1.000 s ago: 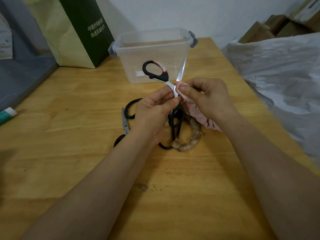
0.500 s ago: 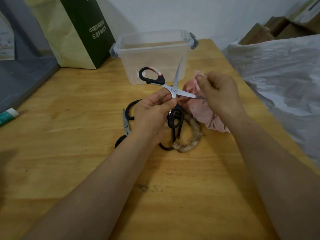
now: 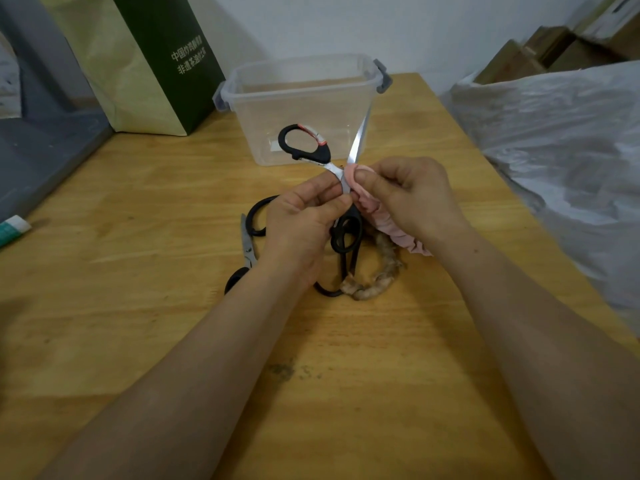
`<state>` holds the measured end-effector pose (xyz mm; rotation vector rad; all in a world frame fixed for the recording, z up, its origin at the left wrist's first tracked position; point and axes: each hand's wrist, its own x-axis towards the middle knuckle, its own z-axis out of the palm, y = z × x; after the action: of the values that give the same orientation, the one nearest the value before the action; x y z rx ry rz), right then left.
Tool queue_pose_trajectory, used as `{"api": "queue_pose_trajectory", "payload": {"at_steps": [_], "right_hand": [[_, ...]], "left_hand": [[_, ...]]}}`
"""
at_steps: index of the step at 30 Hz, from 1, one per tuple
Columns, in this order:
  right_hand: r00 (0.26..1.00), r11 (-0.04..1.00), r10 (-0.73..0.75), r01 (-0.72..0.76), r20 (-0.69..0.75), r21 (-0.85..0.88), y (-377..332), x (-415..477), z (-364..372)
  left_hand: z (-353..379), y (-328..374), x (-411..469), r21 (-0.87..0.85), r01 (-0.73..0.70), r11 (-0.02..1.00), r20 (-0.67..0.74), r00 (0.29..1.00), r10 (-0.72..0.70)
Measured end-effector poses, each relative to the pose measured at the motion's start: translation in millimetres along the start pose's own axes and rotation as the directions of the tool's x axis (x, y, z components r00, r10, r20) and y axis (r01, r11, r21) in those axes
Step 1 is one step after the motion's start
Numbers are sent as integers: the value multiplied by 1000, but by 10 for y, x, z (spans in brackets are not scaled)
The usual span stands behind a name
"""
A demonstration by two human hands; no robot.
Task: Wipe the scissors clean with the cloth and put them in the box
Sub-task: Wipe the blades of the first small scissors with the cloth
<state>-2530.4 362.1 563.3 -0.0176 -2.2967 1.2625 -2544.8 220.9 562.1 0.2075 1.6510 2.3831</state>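
Over the middle of the desk [image 3: 145, 278], just in front of the box [image 3: 304, 98], you have the scissors [image 3: 320, 156] lifted off the wood with the blades spread apart. One black handle, wrapped with red and white tape, points to 10 o'clock. One bare blade rises toward 1 o'clock across the front wall of the box. Your left hand [image 3: 301, 223] pinches the metal near the pivot between thumb and fingers. Your right hand [image 3: 408, 195] is closed on the pink cloth [image 3: 379, 218], with the thumb pressing a fold of it against the scissors right at the pivot. The rest of the cloth hangs under that palm toward 5 o'clock. A black loop shows just below your left fingers. I cannot tell whether it is this pair's other handle or part of something lying on the desk.

Beneath your hands, at 6 o'clock, lies a frayed brownish cord [image 3: 379, 271] beside long black loops. A second pair of scissors [image 3: 248, 245] lies flat at 8 o'clock, partly under your left wrist. The box is clear plastic with grey side latches, and its lid is off. A green paper bag [image 3: 149, 60] stands at 10 o'clock, and a small tube [image 3: 14, 226] lies at 9 o'clock near the desk edge. White plastic sheeting [image 3: 554, 140] is heaped at 3 o'clock, with cardboard cartons [image 3: 557, 50] behind it.
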Motion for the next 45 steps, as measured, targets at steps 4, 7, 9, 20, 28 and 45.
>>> {"api": "queue_pose_trajectory", "payload": {"at_steps": [4,7,9,20,28,45], "right_hand": [[999,998,43,-43,14,-45,-7,25,21],[989,990,86,-99,121,100,-17,18,-20],[984,990,49,-70,169,121,-28,11,-39],[974,989,50,-79,219,123,-60,-24,-115],[969,987,38,-75,245,141,-10,-17,-201],[970,994,-15,-12,243,111,-97,-9,-94]], "left_hand": [[2,8,1,22,6,1000,-6,1000,-6],[-2,23,-12,57,11,998,-8,1000,-10],[0,43,-18,75,11,997,-21,1000,-9],[-40,73,10,157,-17,988,-39,999,23],[-73,144,34,125,-34,992,-84,996,45],[-42,98,5,157,-46,987,-28,998,51]]}}
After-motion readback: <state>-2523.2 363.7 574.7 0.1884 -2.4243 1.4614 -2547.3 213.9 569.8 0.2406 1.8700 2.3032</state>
